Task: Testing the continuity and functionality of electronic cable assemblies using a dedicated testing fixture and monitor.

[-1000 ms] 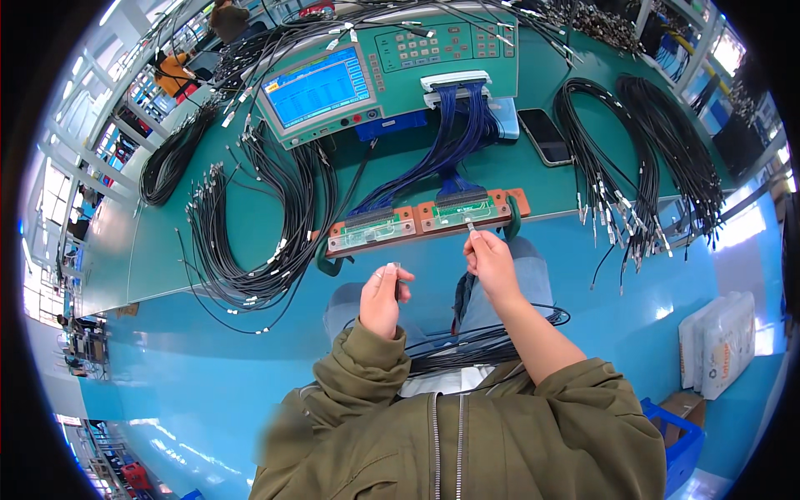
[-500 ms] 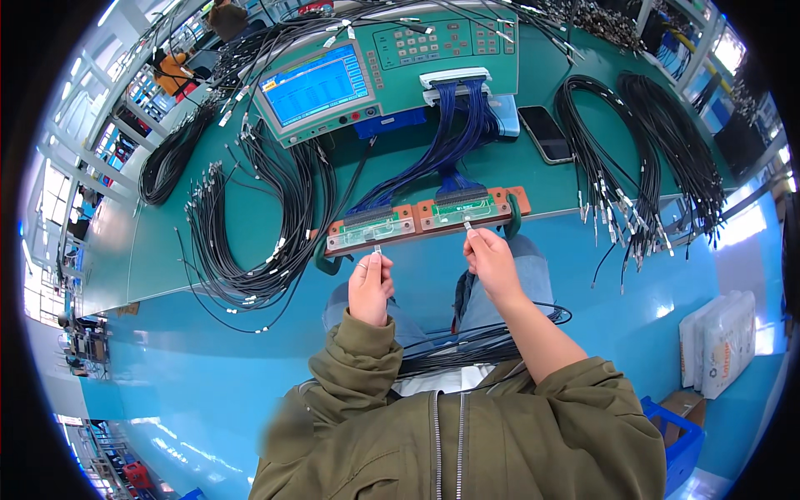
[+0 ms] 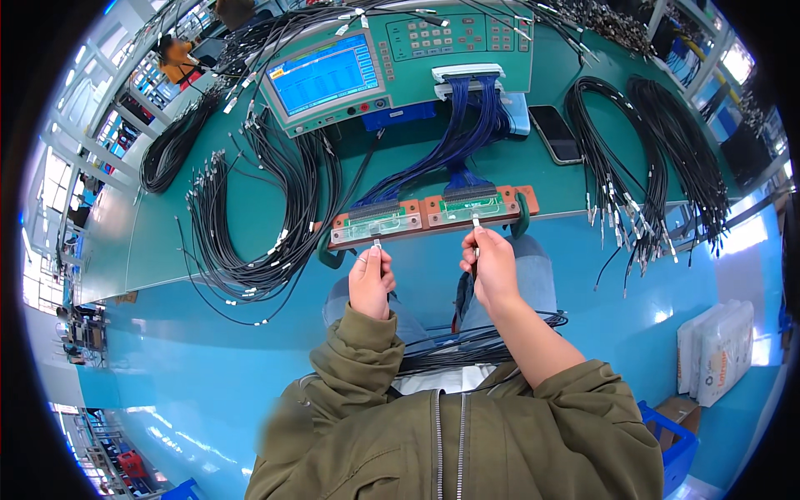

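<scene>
My left hand (image 3: 371, 285) pinches a small silvery cable connector (image 3: 377, 244) just below the left circuit board (image 3: 377, 223) of a brown test fixture (image 3: 423, 212). Closed on a second silvery connector (image 3: 476, 223), my right hand (image 3: 493, 268) is at the front edge of the right circuit board (image 3: 468, 208). Whether either connector touches its board, I cannot tell. A bundle of black cables (image 3: 467, 346) lies across my lap. Dark blue wires (image 3: 417, 171) run from both boards up to a green tester (image 3: 400, 62) with a lit screen (image 3: 323, 77).
Green clamps (image 3: 521, 215) hold the fixture at the green table's (image 3: 150, 242) edge. Coiled black cables (image 3: 250, 267) lie to the left, further bundles (image 3: 621, 142) to the right. A phone (image 3: 556, 135) lies beside the tester. White bags (image 3: 725, 350) and a blue crate (image 3: 679, 446) are on the floor at right.
My right hand has drawn back slightly from the right board, and more of its connector shows. My left hand stays almost in place. The whole view has shifted a little.
</scene>
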{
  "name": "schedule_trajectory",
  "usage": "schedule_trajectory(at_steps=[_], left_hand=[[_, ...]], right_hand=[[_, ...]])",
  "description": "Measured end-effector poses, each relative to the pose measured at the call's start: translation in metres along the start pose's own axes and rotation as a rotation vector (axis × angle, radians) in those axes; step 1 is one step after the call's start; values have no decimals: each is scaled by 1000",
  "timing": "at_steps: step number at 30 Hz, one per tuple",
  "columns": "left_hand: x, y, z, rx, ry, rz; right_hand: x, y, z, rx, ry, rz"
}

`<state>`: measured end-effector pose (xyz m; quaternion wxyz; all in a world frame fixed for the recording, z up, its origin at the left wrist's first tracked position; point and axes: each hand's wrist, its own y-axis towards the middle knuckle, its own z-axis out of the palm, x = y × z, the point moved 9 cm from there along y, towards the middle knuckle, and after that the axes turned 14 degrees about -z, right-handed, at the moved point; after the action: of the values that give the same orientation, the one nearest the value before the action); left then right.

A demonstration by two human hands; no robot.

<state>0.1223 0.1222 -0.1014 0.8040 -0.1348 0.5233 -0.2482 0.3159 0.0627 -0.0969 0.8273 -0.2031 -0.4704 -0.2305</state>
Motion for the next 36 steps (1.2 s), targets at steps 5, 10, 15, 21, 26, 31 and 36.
schedule_trajectory(at_steps=[5,10,15,21,26,31,36], left_hand=[[-1,3,2,-8,-12,13],[-1,5,1,-38,-22,15],[-2,8,1,-55,-40,-2],[-8,8,-1,-31,78,-2],[-48,-33,-39,-97,495,240],[-109,-125,-192,-599,865,608],[-97,-186,-343,-1567,1465,35]], right_hand=[[2,0,-3,-12,-34,-51],[1,2,-5,-30,-38,-65],[4,4,0,-25,-41,-1],[22,23,-6,230,-316,66],[104,4,-49,300,-997,-237],[225,-26,-267,-193,-1038,-509],[266,-78,-297,-249,-1719,-613]])
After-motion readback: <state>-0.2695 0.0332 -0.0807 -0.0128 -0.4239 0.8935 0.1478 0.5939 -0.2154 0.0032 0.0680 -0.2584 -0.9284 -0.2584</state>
